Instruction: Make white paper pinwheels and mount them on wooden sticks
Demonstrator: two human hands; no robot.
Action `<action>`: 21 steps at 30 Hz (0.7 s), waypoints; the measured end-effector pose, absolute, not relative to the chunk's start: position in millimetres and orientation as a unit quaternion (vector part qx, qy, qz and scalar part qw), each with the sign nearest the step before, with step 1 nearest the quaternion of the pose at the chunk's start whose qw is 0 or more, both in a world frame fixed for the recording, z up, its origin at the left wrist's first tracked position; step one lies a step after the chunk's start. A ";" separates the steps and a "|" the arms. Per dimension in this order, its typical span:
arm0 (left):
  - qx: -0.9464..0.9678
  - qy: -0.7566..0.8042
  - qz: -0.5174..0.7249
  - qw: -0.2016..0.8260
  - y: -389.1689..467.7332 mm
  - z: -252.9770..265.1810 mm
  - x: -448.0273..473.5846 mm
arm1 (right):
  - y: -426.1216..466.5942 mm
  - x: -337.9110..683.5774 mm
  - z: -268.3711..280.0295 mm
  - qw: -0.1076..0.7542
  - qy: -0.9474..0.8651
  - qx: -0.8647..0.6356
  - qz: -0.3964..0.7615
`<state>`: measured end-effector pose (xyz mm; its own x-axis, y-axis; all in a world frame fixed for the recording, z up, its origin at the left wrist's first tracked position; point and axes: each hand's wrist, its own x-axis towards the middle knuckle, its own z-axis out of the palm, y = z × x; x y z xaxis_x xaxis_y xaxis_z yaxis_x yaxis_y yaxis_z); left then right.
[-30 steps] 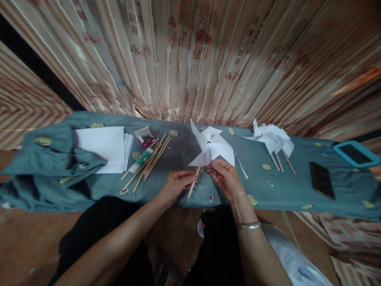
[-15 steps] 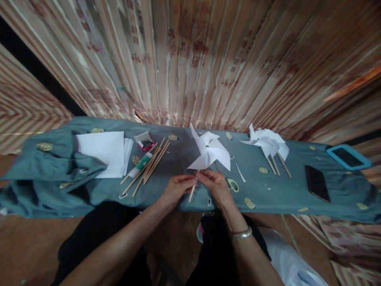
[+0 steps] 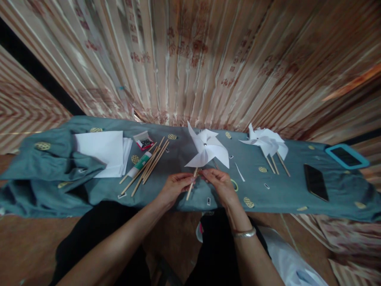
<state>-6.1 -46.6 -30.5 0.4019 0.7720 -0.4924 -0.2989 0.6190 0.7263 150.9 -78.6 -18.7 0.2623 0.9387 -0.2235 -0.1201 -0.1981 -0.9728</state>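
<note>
A white paper pinwheel (image 3: 208, 153) with a silvery pin at its middle faces up over the table. My left hand (image 3: 177, 186) is closed on its wooden stick (image 3: 189, 192), pinching it just below the blades between thumb and fingers. Close by on the right, my right hand (image 3: 218, 180) has its fingertips a little off the stick, loosely curled with nothing visible in them. Partly behind that hand lies a pair of scissors, of which a green handle loop (image 3: 235, 185) shows.
On the left are white paper sheets (image 3: 102, 153), a small red box of pins (image 3: 145, 142), a green-and-white glue tube (image 3: 139, 163) and several wooden sticks (image 3: 154, 163). To the right lie more pinwheels (image 3: 266, 143), a paper strip (image 3: 239, 172), a dark phone (image 3: 316, 182) and a blue-framed device (image 3: 347, 156).
My right hand has drawn slightly right, its fingertips leaving the stick and covering more of the scissors. The pinwheel has shifted a little left in my left hand.
</note>
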 end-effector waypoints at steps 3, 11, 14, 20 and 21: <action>0.278 0.424 0.336 0.794 -47.0 -30.6 -6.2 | -79.3 152.3 -18.4 0.527 -0.348 -0.594 0.499; 0.273 0.428 0.346 0.789 -43.0 -28.9 -10.4 | -83.4 173.8 -11.9 0.508 -0.339 -0.630 0.480; 0.271 0.430 0.344 0.790 -43.0 -29.2 -11.3 | -84.8 184.5 -11.1 0.511 -0.323 -0.642 0.471; 0.266 0.435 0.332 0.793 -45.0 -31.0 -10.1 | -80.2 197.2 -18.7 0.581 -0.275 -0.653 0.400; 0.267 0.435 0.329 0.794 -45.4 -31.4 -9.8 | -78.8 197.8 -20.4 0.597 -0.269 -0.645 0.394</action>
